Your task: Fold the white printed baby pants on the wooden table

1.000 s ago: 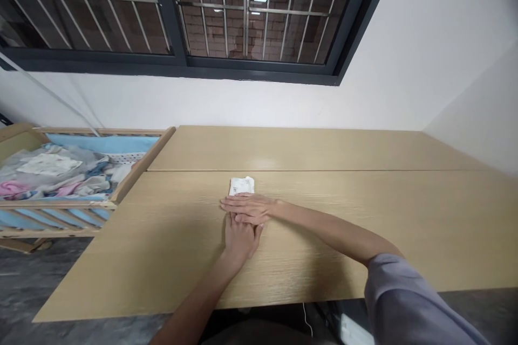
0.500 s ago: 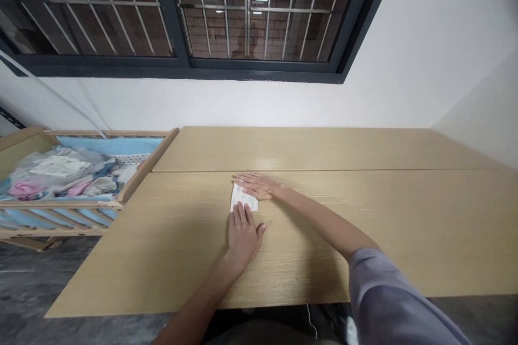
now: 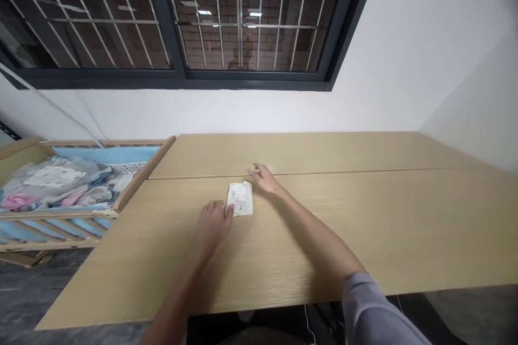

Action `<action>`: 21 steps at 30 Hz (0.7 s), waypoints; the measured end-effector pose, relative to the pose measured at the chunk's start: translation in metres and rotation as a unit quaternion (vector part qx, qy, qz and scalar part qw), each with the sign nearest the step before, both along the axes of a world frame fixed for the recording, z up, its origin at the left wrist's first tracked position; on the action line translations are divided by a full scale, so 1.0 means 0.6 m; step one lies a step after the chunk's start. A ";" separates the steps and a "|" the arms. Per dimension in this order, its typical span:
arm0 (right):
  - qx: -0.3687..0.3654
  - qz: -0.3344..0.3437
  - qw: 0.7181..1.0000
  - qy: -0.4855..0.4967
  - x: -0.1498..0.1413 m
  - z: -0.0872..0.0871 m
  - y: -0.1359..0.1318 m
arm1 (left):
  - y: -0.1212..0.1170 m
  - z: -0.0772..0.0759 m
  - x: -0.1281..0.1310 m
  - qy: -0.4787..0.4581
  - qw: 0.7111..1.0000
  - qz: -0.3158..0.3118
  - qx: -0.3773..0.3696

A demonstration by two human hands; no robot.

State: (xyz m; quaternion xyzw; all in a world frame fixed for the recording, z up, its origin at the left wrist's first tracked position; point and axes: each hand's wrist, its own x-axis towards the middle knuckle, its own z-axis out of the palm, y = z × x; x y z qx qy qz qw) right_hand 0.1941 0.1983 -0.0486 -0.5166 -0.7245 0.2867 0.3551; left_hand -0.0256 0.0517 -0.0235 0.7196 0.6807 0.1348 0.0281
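As I probably straighten the white cloth (image 3: 241, 199) between my hands, my right hand (image 3: 264, 178) curls loosely, empty; whether my left hand (image 3: 213, 221) grips, I can't tell. Next calls for light pinching.

Left hand (image 3: 213, 221), centre-left: motion-blurred; fingers run together. Cannot tell whether its thumb touches or merely overlaps the folded white square (image 3: 242, 199). Marks on the square too small to make out. Crib (image 3: 60, 215) cut by left edge; window frame (image 3: 259, 81) by top; tabletop (image 3: 404, 215) by right; grey sleeve (image 3: 372, 307) by bottom. White cord (image 3: 308, 319), bottom centre: upper end hidden under tabletop, lower end out of frame.
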 end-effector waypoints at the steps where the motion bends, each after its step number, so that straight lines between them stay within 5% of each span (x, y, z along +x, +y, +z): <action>1: -0.013 -0.009 1.000 0.011 -0.003 -0.004 -0.001 | 0.014 0.006 -0.008 0.002 1.000 0.017 -0.008; 7: -0.039 0.024 0.999 0.006 -0.048 -0.019 -0.043 | 0.096 0.007 0.016 0.002 0.996 0.050 -0.076; 11: -0.026 -0.008 1.000 0.001 -0.069 -0.009 -0.091 | 0.102 0.015 0.034 -0.020 0.995 0.015 -0.100; 16: -0.013 -0.022 0.999 0.023 -0.092 0.033 -0.197 | 0.017 0.068 -0.012 -0.070 0.989 -0.075 -0.102; 19: -0.077 0.073 0.987 0.118 -0.124 0.054 -0.292 | -0.073 0.112 -0.077 -0.169 0.965 -0.158 -0.127; 21: -0.147 0.155 0.964 0.159 -0.158 0.055 -0.357 | -0.137 0.128 -0.132 -0.208 0.950 -0.142 -0.186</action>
